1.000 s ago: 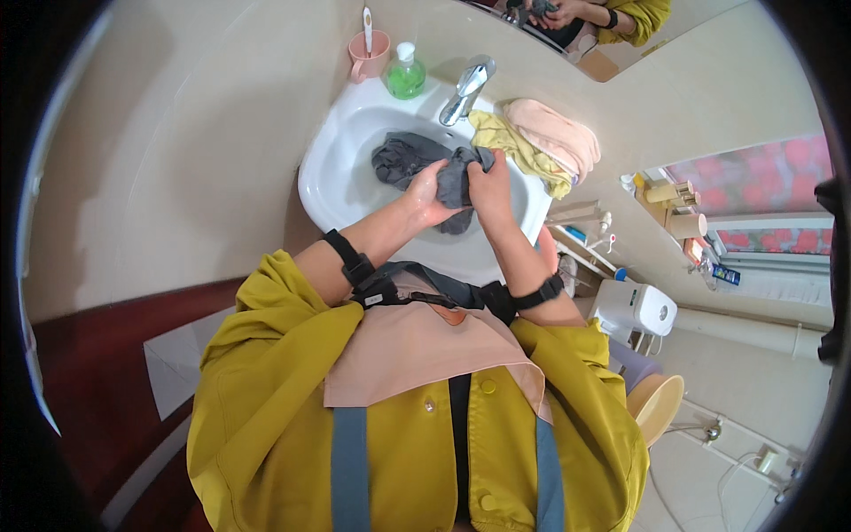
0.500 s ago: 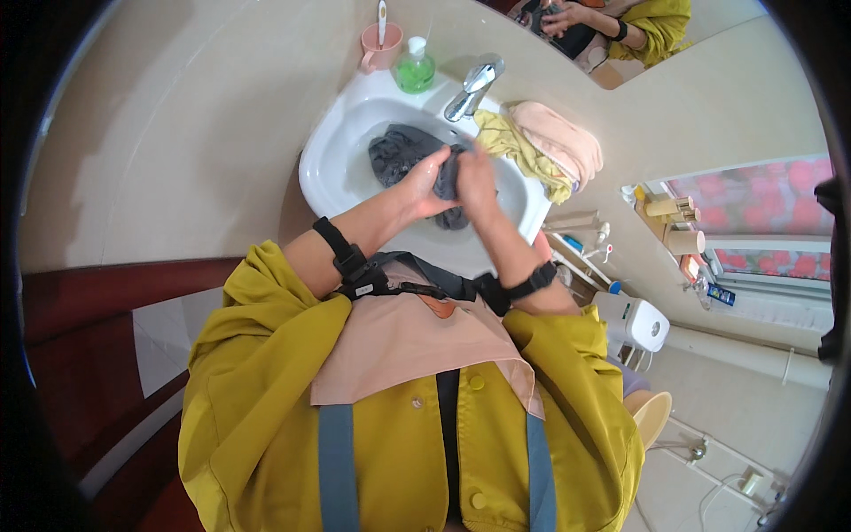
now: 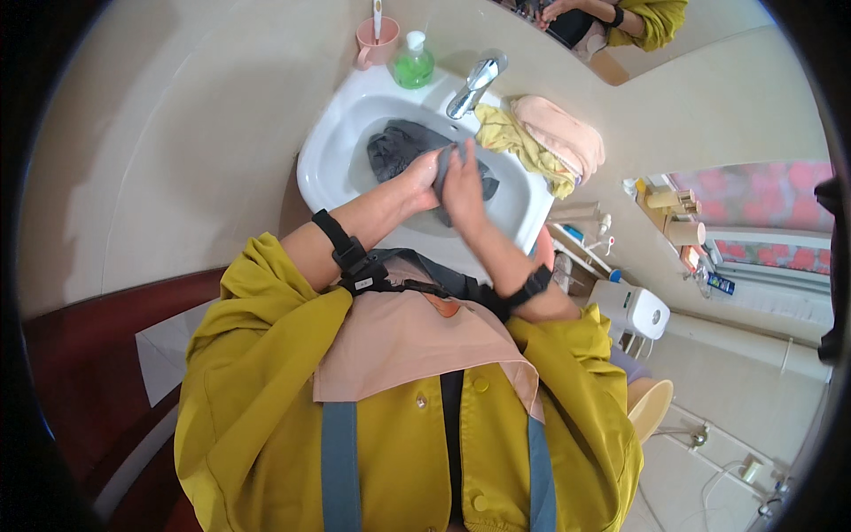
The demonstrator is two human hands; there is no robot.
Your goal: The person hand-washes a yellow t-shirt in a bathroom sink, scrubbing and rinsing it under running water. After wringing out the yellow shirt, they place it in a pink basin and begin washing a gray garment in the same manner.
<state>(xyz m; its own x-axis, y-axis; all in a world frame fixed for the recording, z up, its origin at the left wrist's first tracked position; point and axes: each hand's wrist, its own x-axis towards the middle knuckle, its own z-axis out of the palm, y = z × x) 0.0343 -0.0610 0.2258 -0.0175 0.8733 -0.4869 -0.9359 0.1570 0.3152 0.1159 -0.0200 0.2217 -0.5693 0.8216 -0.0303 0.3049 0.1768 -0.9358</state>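
A dark grey cloth (image 3: 403,151) lies wet in the bowl of the white sink (image 3: 324,164), bunched toward the tap side, with one fold drawn up between the two hands. The left hand (image 3: 421,177) and right hand (image 3: 461,182) press together over the middle of the basin, both clenched on that raised fold, palms facing each other. The bulk of the cloth trails from the grip toward 10 o'clock, and its long axis runs roughly from 10 to 4 o'clock across the bowl, a small tail showing past the right hand at about 4 o'clock. The left hand sits nearer the main heap; the right hand covers the gathered end.

At 12 o'clock from the hands stands a chrome tap (image 3: 474,80). Left of it, at about 11 o'clock on the rim, is a green soap bottle (image 3: 413,64) with a white pump, round-bodied, its label too small to tell. Just beside that is a pink mug (image 3: 377,44) holding a toothbrush. At 2 o'clock, a yellow cloth (image 3: 514,142) and a folded peach towel (image 3: 563,133) lie over the sink's edge, touching each other. Farther out at 4 o'clock stands a white boxy appliance (image 3: 634,310) on the floor.
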